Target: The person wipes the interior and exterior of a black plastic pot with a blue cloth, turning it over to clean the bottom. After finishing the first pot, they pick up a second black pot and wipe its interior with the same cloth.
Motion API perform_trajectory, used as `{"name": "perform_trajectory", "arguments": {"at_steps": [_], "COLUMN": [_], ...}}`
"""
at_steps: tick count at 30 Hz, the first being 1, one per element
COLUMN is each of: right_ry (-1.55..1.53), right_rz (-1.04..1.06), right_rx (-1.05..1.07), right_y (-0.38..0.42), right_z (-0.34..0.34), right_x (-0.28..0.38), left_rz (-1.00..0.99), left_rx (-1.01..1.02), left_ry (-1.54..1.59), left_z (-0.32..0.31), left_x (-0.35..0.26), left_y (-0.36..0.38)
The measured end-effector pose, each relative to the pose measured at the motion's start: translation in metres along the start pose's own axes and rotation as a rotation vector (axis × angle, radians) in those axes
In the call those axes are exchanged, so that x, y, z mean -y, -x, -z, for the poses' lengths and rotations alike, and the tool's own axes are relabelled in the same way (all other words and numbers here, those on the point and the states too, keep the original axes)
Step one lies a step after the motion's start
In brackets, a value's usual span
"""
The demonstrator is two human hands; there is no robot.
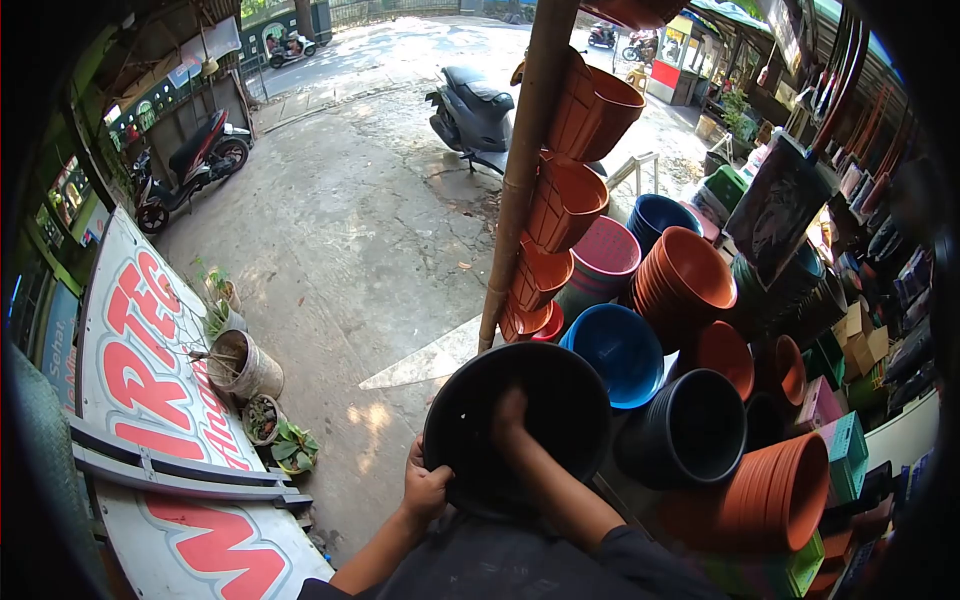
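Observation:
I hold a large black plastic pot [560,400] tilted toward me, its mouth facing the camera. My left hand [425,487] grips its lower left rim from outside. My right hand [508,418] reaches inside the pot, fingers pressed against the inner wall near the bottom. Whether the right hand grasps anything in there cannot be told.
Stacks of terracotta pots [775,495], a blue pot [620,350] and a dark pot [690,425] crowd the right. A bamboo pole [520,170] with hanging orange pots stands ahead. A signboard [150,400] and small potted plants [245,365] lie left; parked scooters [475,115] on the concrete.

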State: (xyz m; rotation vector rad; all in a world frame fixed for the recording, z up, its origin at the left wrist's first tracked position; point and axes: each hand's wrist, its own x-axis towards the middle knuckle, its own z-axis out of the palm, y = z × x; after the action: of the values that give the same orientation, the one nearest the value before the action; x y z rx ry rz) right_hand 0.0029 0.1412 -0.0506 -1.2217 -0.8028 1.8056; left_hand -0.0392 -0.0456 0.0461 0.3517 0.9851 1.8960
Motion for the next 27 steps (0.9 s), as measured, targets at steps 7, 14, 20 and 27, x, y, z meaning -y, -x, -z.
{"name": "perform_trajectory", "arguments": {"at_steps": [7, 14, 20, 27], "right_ry": [0.113, 0.725, 2.54, 2.244], "right_rz": [0.015, -0.224, 0.179, 1.853], "right_rx": [0.088, 0.946, 1.122, 0.499], "right_y": [0.001, 0.094, 0.046, -0.022], "right_z": [0.011, 0.023, 0.067, 0.086], "right_x": [0.004, 0.028, 0.102, 0.129], "left_rz": [-0.009, -0.047, -0.013, 0.045], "left_rx": [-0.028, -0.041, 0.015, 0.071], "left_ry": [-0.022, -0.025, -0.099, -0.151], "left_z": [0.005, 0.023, 0.026, 0.012], "left_x": [0.015, -0.003, -0.026, -0.012], "left_y": [-0.004, -0.021, -0.019, -0.042]}}
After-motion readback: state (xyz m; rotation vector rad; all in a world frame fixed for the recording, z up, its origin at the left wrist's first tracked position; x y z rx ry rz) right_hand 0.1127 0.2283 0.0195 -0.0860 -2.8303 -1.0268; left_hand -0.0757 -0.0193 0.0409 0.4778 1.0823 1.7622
